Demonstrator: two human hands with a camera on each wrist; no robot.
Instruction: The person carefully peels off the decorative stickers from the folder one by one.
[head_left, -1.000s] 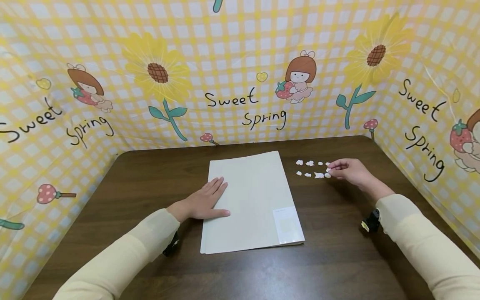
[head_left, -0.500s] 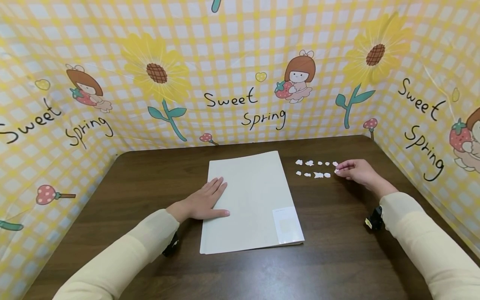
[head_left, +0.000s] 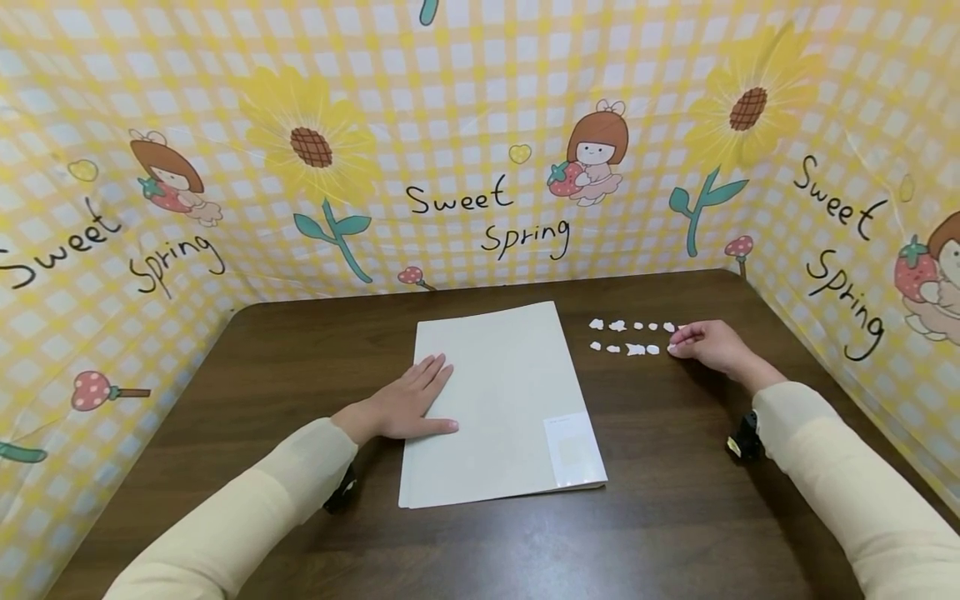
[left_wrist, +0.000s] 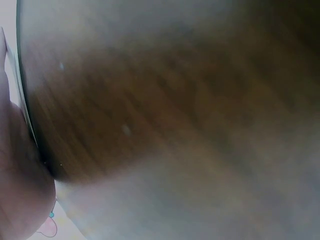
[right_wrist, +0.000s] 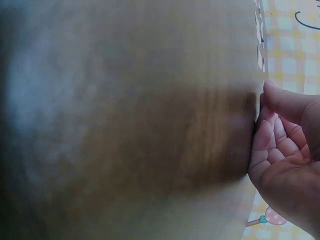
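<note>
My left hand (head_left: pixel 411 402) lies flat with its fingers spread on the left side of a large cream folder (head_left: pixel 495 375); a clear pocket (head_left: pixel 573 450) marks its lower right corner. To the folder's right, small white paper cut-outs (head_left: pixel 636 350) lie in two rows on the table. At the right end of the nearer row, my right hand (head_left: pixel 708 346) pinches another small white cut-out (head_left: pixel 671 349) between thumb and fingertips, down at table level. In the right wrist view the thumb and forefinger meet at the table surface, and the piece itself is hard to make out.
The dark wooden table (head_left: pixel 300 350) carries the folder and the cut-outs. A yellow checked cloth (head_left: pixel 465 100) with printed flowers and lettering hangs behind and on both sides. Each wrist bears a small black camera (head_left: pixel 745 437).
My right hand has moved rightward from the nearer row's last lying piece, then slightly toward me, with the pinched cut-out. The left hand stays on the folder.
</note>
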